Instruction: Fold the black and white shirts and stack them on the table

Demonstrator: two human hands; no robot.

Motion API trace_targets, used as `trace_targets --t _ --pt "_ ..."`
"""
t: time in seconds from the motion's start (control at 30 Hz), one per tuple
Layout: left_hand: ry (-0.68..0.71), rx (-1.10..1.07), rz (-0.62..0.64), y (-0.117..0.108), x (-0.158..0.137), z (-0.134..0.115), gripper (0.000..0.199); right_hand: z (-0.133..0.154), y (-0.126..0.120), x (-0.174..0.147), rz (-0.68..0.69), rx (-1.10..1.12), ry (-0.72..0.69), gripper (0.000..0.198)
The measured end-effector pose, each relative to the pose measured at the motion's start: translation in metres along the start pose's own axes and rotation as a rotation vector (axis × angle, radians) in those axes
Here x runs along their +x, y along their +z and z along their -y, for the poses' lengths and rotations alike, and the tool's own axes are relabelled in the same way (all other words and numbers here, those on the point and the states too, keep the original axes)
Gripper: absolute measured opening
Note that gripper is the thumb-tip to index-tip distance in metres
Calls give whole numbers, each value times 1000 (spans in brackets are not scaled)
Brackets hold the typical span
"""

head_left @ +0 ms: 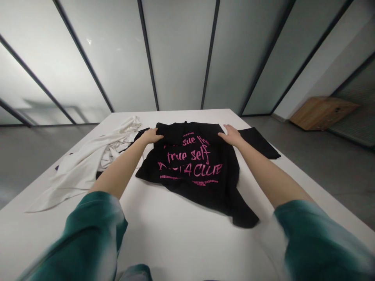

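Observation:
A black T-shirt (187, 156) with pink lettering lies spread on the white table, its far part folded over toward me. One sleeve points to the near right. At the shirt's far left corner rests my left hand (151, 135), thumb stretched over the cloth and apart from the other fingers. My right hand (231, 135) is at the far right corner, with fingers spread and the thumb touching the fabric. Neither hand visibly clasps the cloth.
White garments (84, 164) lie crumpled on the table's left side, with dark pieces among them. A folded black cloth (259, 142) sits at the right of the white table (181, 242). Beyond stand frosted glass panels (178, 54); a wooden cabinet (319, 113) is on the floor at right.

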State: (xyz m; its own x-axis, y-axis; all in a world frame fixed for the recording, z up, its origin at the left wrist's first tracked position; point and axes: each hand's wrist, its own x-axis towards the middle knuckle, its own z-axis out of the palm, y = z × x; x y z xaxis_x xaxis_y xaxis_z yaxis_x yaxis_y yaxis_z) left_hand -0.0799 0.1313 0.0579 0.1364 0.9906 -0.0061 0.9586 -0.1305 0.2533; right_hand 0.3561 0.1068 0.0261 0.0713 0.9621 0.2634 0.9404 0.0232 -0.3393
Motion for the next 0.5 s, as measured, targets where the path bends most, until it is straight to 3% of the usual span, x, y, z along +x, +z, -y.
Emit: trace_targets --t 0.1,0.2,0.33,0.5 --pt "-63 67 134 1 -44 13 72 -10 -5 -46 87 -53 -25 65" --pt "-110 28 218 5 -85 22 78 -17 -4 -91 170 -86 14 71" --pt "53 -253 230 16 -118 17 67 -7 7 -129 268 -90 -15 85" --pt "255 -547 115 37 -123 12 68 13 20 -141 310 -213 17 93"
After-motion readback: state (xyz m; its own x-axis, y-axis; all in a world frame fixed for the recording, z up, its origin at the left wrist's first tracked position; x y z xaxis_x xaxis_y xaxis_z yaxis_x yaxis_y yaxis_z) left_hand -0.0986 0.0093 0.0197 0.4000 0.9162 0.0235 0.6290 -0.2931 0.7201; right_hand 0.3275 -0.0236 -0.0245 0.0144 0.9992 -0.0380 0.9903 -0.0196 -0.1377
